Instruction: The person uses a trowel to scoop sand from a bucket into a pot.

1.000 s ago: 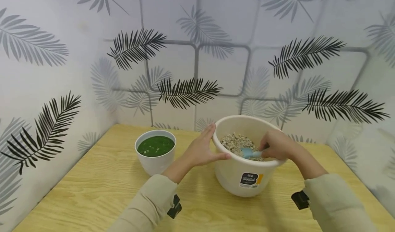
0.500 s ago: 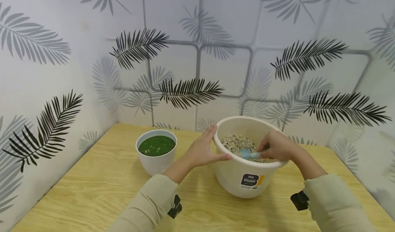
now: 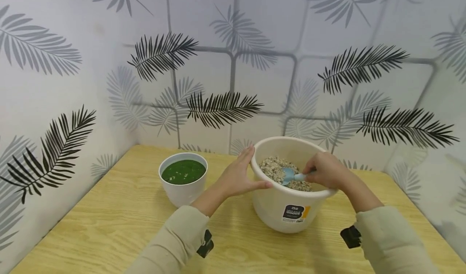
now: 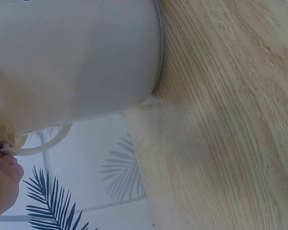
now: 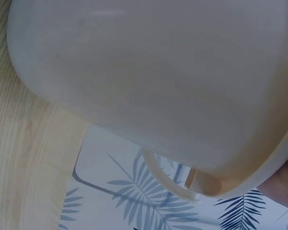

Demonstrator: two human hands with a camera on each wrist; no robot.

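Note:
A cream bucket (image 3: 276,213) with a printed label stands on the table, holding a loose, pale speckled grainy mix (image 3: 274,168). Spread against its rim at the left is my left hand (image 3: 234,179), the thumb straight along the front. The left wrist view shows these fingers (image 4: 5,165) close by the white bail handle (image 4: 43,146). Inside the bucket my right hand (image 3: 329,170) grips the handle of a small light-blue shovel (image 3: 289,176), its blade lying over the mix. In the right wrist view the bucket wall hides most of that hand.
To the left stands a white pot (image 3: 182,193) filled with green liquid, pale bits floating on it. The wooden table (image 3: 109,225) meets leaf-patterned walls (image 3: 262,83) at the back and sides. Dark wrist devices hang below both sleeves.
The shovel blade has turned and come up out of the mix, so more of it shows. My right hand has shifted slightly. The left hand, bucket and pot stay in place.

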